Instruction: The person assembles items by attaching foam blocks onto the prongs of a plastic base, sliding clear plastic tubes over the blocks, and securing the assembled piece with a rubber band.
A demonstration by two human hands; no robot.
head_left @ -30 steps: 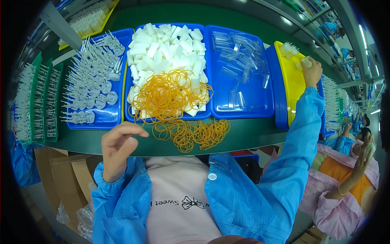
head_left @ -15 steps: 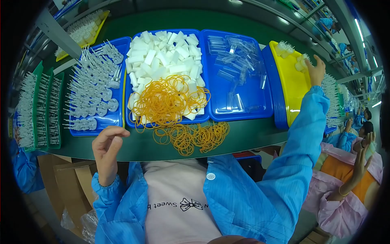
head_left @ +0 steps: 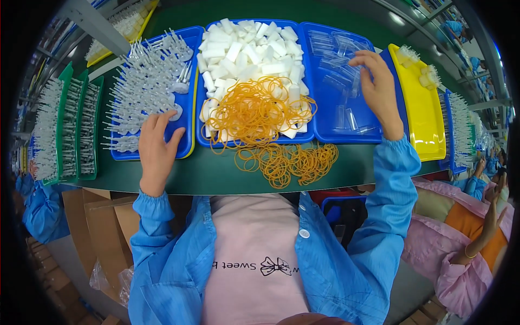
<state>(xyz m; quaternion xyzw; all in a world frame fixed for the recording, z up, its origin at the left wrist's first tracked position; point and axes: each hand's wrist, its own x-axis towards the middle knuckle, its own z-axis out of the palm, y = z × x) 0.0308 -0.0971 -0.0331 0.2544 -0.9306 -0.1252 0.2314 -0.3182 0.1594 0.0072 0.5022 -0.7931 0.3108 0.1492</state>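
Note:
My left hand [head_left: 158,146] reaches over the near right corner of a blue tray [head_left: 187,147]. Its thumb stands apart from its fingers, and the fingertips are at a round-ended white part [head_left: 176,112]. Spiky, thin-stemmed white parts [head_left: 143,81] crowd that tray. Above another blue tray [head_left: 325,122] is my right hand [head_left: 381,89], fingers bent and thumb apart, with nothing visible in it. Clear plastic pieces [head_left: 338,81] lie in this tray. Between the hands, a blue tray [head_left: 202,116] holds white foam-like blocks [head_left: 252,51] under orange rubber bands [head_left: 254,111].
A yellow tray [head_left: 425,127] at the right carries two white bundles [head_left: 429,77]. Narrow green trays [head_left: 66,130] with spiky white parts stand at the left. More rubber bands [head_left: 292,162] lie on the green table [head_left: 216,176]. A person in pink [head_left: 460,254] sits at the right.
My right hand has left the white bundle in the yellow tray and come leftward over the clear pieces. My left hand has moved forward from the table edge to the white parts. The view has shifted.

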